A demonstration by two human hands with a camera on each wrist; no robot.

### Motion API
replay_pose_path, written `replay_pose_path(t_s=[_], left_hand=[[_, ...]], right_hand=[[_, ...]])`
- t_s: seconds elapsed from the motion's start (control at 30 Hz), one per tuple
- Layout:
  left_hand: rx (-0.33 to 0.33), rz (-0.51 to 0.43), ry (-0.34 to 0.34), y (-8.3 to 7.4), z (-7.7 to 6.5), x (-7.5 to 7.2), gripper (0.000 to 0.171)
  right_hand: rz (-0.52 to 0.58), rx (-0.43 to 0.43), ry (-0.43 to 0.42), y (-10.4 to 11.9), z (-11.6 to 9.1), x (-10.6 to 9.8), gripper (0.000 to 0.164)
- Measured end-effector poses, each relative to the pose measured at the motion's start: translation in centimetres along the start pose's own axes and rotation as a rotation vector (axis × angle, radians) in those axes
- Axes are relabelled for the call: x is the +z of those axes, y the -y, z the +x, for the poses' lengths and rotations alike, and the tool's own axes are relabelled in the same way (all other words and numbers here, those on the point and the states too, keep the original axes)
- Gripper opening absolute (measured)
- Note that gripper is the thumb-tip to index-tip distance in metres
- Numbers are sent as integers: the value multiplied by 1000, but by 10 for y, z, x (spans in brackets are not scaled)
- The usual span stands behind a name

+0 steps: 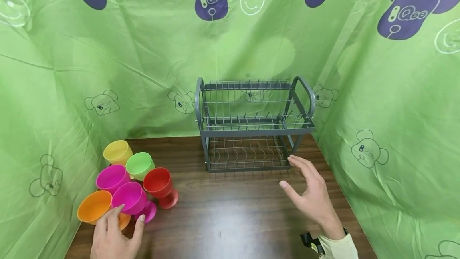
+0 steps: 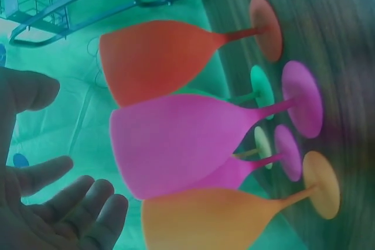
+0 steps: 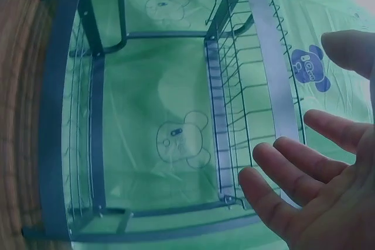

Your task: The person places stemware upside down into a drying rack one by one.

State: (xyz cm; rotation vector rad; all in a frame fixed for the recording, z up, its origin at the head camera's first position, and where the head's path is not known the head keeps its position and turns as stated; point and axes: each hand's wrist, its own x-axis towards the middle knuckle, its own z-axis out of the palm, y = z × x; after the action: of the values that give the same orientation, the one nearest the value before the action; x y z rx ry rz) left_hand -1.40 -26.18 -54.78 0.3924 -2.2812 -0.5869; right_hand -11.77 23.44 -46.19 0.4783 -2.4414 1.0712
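My left hand (image 1: pixel 116 235) hovers by the nearer magenta goblet (image 1: pixel 129 198), thumb and fingers apart. The left wrist view shows a gap between the fingers and this magenta goblet (image 2: pixel 181 141). Beside it stand an orange goblet (image 1: pixel 94 207) on the left and a red goblet (image 1: pixel 158 183) on the right. Behind are another magenta goblet (image 1: pixel 112 177), a green goblet (image 1: pixel 140 165) and a yellow goblet (image 1: pixel 117 152). All stand upright. My right hand (image 1: pixel 313 195) is held in front of the dish rack (image 1: pixel 256 133), fingers spread and holding nothing.
The grey two-tier rack stands at the back of the brown wooden table (image 1: pixel 215 215), its lower tier (image 1: pixel 248 169) near the tabletop. Green printed cloth (image 1: pixel 151 51) hangs behind and along both sides. A dark device (image 1: pixel 310 241) sits at my right wrist.
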Motion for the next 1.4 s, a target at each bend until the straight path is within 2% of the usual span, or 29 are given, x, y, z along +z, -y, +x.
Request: replay_pose_path(t_s=[0.37,0.53,0.73,0.9,1.13,1.23,1.4], left_hand=[[-98,-67,-75,0,-6,16,78],[-215,-113,-104,-2,-9,22,76],[-377,-180,-133,-3,-12,32,77],[-457,-237,-181,1,-17,43,81],[-592,-316,-222,5,-17,54,81],[-620,-337,-222,7,-17,58,81],[-656,-346,-196,13,-19,65,83]], right_hand=[[107,-44,5,11,-4,21,71],[133,-76,8,13,-5,26,68],[143,-72,21,15,-8,30,64],[147,-64,43,17,-11,34,63],[261,-63,119,17,-16,44,61],[307,-65,165,17,-19,49,58],[323,-73,215,19,-25,61,56]])
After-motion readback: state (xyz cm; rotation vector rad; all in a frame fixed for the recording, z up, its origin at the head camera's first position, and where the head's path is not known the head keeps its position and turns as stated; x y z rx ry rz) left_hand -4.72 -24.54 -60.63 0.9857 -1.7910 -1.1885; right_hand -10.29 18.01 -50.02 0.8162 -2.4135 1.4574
